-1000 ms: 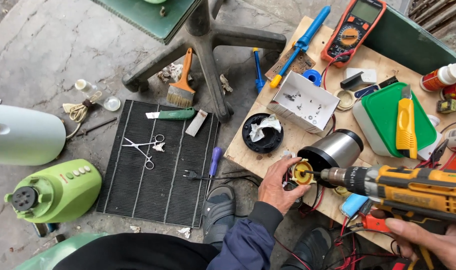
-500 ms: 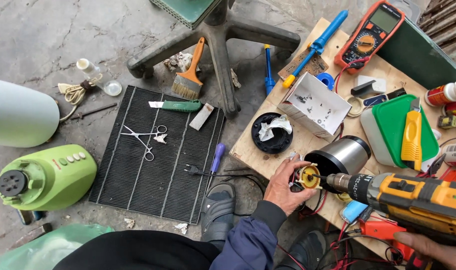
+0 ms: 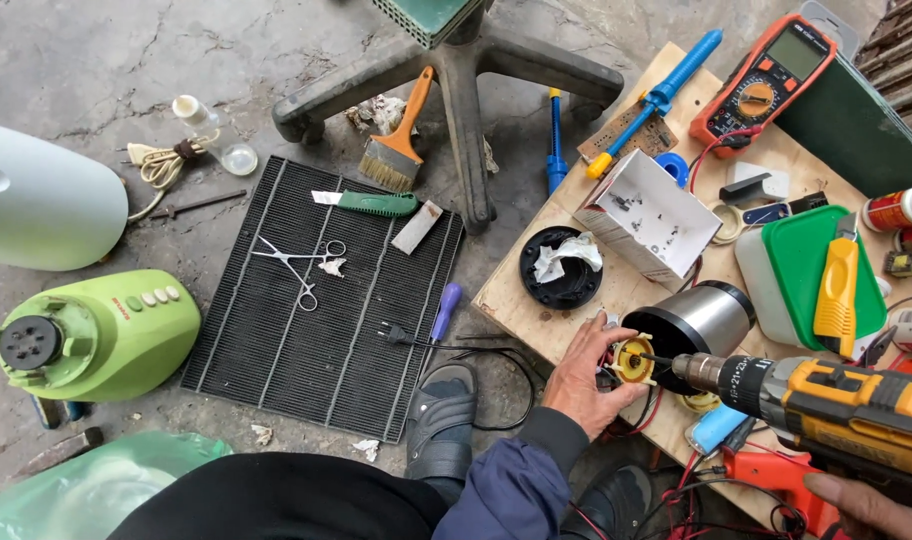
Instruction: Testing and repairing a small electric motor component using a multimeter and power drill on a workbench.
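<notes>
My left hand (image 3: 588,378) grips a small yellow round part (image 3: 635,360) with red wires at the near edge of a wooden board (image 3: 536,310). My right hand (image 3: 871,505), only partly in view at the bottom right, holds a yellow and black cordless drill (image 3: 836,415). The drill's bit touches the middle of the yellow part. Just behind the part lies a shiny steel cylinder (image 3: 698,325) on its side.
On the board are a white box of screws (image 3: 648,215), a black round lid with paper (image 3: 561,266), a multimeter (image 3: 766,85), a blue soldering tool (image 3: 656,100) and a green-lidded tub (image 3: 811,285). A black grille (image 3: 326,300) carries scissors. A green blender base (image 3: 101,335) and a chair base (image 3: 456,80) stand on the floor.
The view has shifted slightly. My left hand stays on the yellow part and the drill bit stays against it.
</notes>
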